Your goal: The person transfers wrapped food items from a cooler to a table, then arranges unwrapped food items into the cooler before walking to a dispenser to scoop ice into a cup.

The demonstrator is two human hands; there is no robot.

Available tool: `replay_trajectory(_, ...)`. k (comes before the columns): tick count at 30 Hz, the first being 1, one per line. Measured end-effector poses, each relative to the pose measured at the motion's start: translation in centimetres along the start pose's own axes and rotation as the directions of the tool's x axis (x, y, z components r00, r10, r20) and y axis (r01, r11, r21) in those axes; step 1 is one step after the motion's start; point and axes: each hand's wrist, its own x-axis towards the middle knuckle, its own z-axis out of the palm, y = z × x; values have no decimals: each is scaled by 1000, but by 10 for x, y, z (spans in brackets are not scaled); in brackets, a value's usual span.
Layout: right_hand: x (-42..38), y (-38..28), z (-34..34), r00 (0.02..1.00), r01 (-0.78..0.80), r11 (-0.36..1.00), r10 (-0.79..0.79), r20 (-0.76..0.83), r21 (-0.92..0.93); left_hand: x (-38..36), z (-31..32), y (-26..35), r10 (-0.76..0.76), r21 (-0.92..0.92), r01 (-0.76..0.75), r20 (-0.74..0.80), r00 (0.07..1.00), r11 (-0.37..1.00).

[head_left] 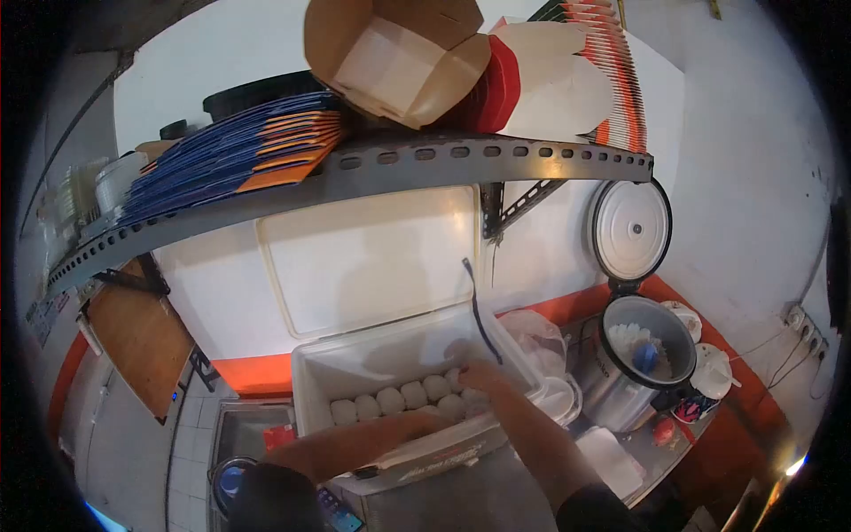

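A white cooler box (306, 381) stands open, its lid (372, 266) leaning back against the wall. Inside it, several round white balls (390, 401), wrapped or bare I cannot tell, sit in rows. My left hand (424, 424) reaches over the front wall beside the nearer balls, its fingers mostly hidden. My right hand (480, 376) is inside at the right end, fingers bent down at the balls there; what it holds, if anything, is too small to make out.
Above runs a metal shelf (399, 164) with stacked blue and orange cartons (239, 155) and paper boxes (399, 58). At right stands an open rice cooker (612, 381) with rice and a blue scoop. A phone (337, 512) lies below the box.
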Motion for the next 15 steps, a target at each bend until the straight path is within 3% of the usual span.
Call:
replay_trajectory(2,-10,-17,-3,999,-36,999,36,9,24,18,-31,-10,-59,-113,91,260,964,989)
replay_trajectory(4,4,-8,10,999,-31,999,31,20,31,45,-80,-23,-77,-179,195,513,855,964)
replay_trajectory(6,16,1,18,1000,18,998,-19,25,56,94,-143,-26,-310,-60,371,438,844,927)
replay_trajectory(7,22,7,22,1000,29,999,-29,2,31,120,-165,-48,-317,-172,341,154,936,924)
replay_trajectory(8,28,13,29,999,36,999,-36,-15,6,151,-204,-67,-207,-47,203,-116,971,978)
replay_trajectory(9,28,17,36,999,43,999,-43,-29,-23,182,-243,-87,-80,136,140,-375,923,981)
replay_trajectory(10,25,15,38,1000,6,1000,-6,-2,12,204,-281,-93,78,468,216,-532,843,857)
replay_trajectory(11,20,9,34,999,-28,999,28,19,44,214,-302,-109,166,581,239,-556,814,778)
replay_trajectory(12,20,4,23,998,-55,996,53,29,73,220,-315,-118,-166,491,345,-370,914,800)
replay_trajectory(15,11,2,20,967,90,996,-85,-239,11,231,-311,-134,-112,557,358,-426,898,749)
